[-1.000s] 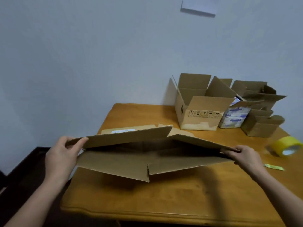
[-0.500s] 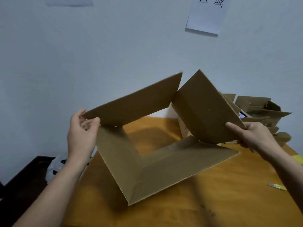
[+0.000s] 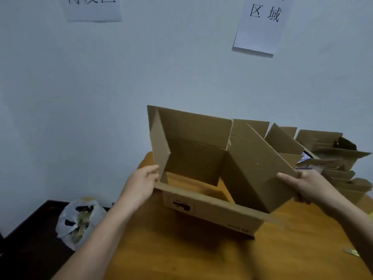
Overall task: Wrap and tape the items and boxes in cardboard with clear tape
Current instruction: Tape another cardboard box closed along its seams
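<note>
A brown cardboard box, unfolded into a square tube with its flaps standing open, is held over the wooden table. The tabletop shows through its open bottom. My left hand grips the box's left wall, thumb on the inside edge. My right hand holds the lower edge of the large right flap, thumb on top. Printed marks run along the box's near side. The tape roll is out of view.
More open cardboard boxes are stacked at the table's back right, with a white packet between them. A plastic bag of rubbish sits on a dark surface left of the table. A yellow scrap lies at the right edge. Paper signs hang on the wall.
The flat cardboard was lifted off the table, then opened out into a box shape and lowered toward the table. Both hands kept their hold on its left and right sides.
</note>
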